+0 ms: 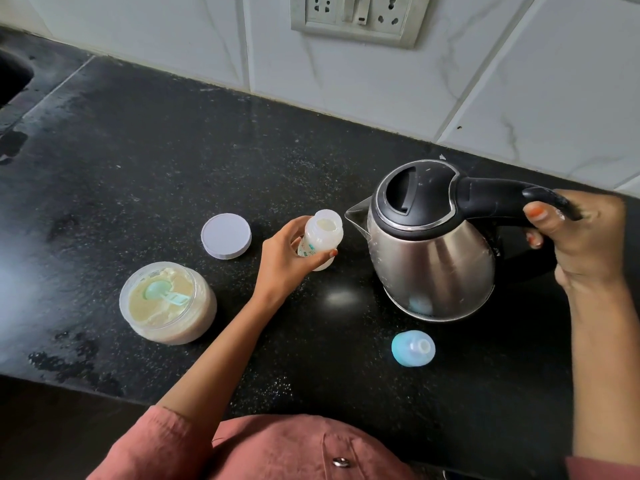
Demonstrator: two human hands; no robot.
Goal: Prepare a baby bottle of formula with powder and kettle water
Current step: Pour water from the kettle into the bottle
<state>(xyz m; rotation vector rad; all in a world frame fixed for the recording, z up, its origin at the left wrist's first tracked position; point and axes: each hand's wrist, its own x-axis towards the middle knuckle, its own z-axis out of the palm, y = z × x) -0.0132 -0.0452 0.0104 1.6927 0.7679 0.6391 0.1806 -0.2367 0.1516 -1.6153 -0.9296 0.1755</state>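
My left hand (285, 256) grips a small clear baby bottle (322, 237) that stands open on the black counter, with pale powder visible inside. My right hand (581, 237) is closed around the black handle of a steel kettle (433, 247). The kettle's lid is shut and its spout points left, close to the bottle's mouth without touching it. An open tub of formula powder (168, 306) sits to the left with a green scoop (162, 294) lying in the powder. The bottle's blue teat cap (413, 348) lies on the counter in front of the kettle.
The tub's white lid (226, 236) lies flat behind the tub. A wall socket panel (360, 19) sits on the tiled wall behind. A sink edge (14, 81) shows at far left. The black counter (173, 150) has wet patches on its left side.
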